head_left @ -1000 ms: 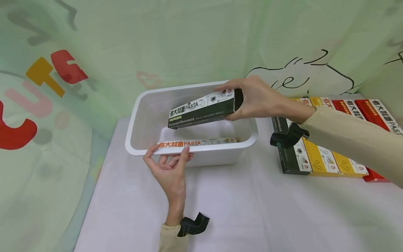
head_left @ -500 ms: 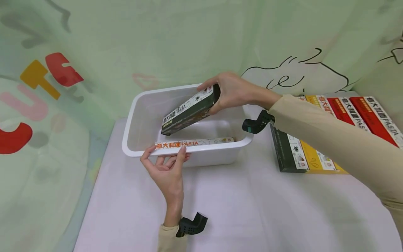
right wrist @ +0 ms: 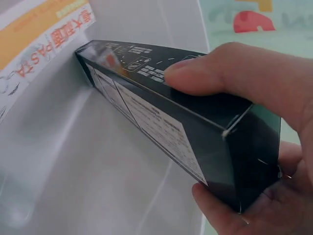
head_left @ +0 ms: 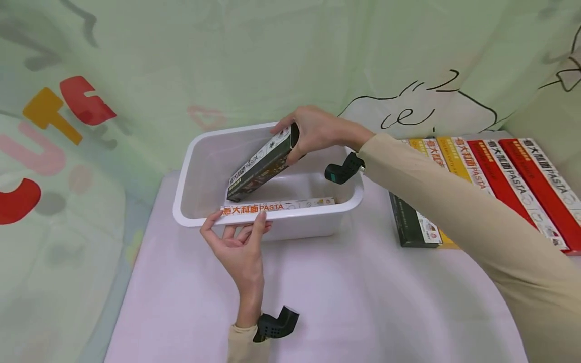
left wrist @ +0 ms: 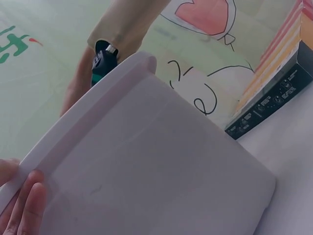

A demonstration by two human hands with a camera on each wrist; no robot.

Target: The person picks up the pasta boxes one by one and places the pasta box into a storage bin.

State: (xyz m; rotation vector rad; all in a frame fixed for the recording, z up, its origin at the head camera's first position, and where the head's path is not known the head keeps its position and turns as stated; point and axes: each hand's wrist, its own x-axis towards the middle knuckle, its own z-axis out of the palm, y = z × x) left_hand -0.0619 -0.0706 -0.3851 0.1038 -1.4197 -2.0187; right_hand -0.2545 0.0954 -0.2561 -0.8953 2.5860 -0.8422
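Though rim point(head_left: 240, 130) close, room beside box point(head_left: 260, 166)

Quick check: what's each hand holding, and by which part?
The right hand grips the dark pasta box around its raised end. The left hand holds the white tub by its near rim.

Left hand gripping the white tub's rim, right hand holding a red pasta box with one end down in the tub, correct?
Not quite: the pasta box in the right hand is mostly black, not red; the right wrist view shows it.
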